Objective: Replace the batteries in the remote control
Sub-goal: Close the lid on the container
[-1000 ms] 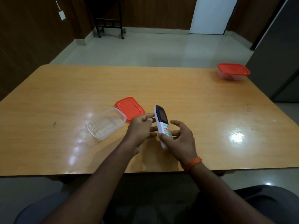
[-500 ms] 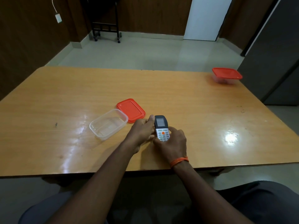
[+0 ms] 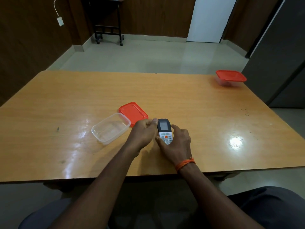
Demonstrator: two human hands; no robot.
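Note:
A white remote control (image 3: 164,131) with a dark screen and an orange button lies face up on the wooden table (image 3: 198,113), near its front edge. My left hand (image 3: 143,132) is at the remote's left side, fingers curled, thumb against its upper left corner. My right hand (image 3: 178,144) cups the remote's lower end, thumb on the left edge and index finger stretched along the right side. No batteries are visible. The remote's back is hidden.
An empty clear plastic container (image 3: 110,128) sits left of my hands, with its orange lid (image 3: 133,113) lying beside it. A second closed container with an orange lid (image 3: 230,78) stands at the table's far right corner. A dark cabinet rises at the right.
The remote was tilted up on its edge between my hands a second ago. It has since been turned screen-up and lowered flat onto the table, with both hands staying at its sides.

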